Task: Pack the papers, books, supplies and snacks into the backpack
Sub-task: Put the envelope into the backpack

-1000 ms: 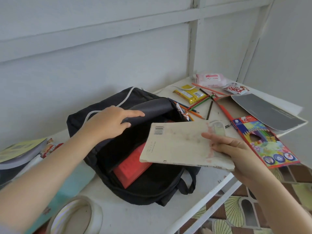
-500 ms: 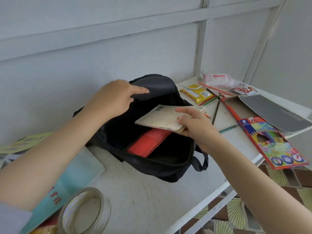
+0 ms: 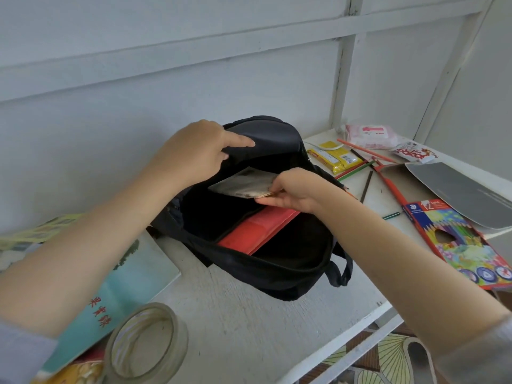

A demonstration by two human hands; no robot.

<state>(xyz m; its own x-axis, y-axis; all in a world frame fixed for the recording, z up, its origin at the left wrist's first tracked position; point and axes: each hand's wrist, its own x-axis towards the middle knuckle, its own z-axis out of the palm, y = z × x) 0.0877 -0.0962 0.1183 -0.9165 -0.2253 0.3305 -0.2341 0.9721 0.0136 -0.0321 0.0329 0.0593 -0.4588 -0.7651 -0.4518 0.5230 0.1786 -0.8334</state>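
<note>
A black backpack (image 3: 277, 270) lies open on the white table (image 3: 249, 322). My left hand (image 3: 194, 153) grips its top flap and holds it up. My right hand (image 3: 293, 191) holds a worn beige notebook (image 3: 243, 182), which is partly inside the bag's mouth. A red book (image 3: 255, 231) sits inside the bag below it. A teal book (image 3: 133, 278) lies at the left, under my left arm. To the right lie loose coloured pencils (image 3: 365, 173), a coloured pencil box (image 3: 465, 245), a yellow snack pack (image 3: 335, 156), a pink tissue pack (image 3: 371, 134) and a grey folder (image 3: 465, 192).
A roll of clear tape (image 3: 146, 345) stands at the near left by the teal book. A red-and-white snack packet (image 3: 412, 153) lies at the back right. The table's front edge (image 3: 346, 345) runs diagonally at the lower right, with patterned floor below. A white wall is close behind the bag.
My right hand has carried the beige notebook from above the table into the backpack's opening. My left hand has lifted the flap higher.
</note>
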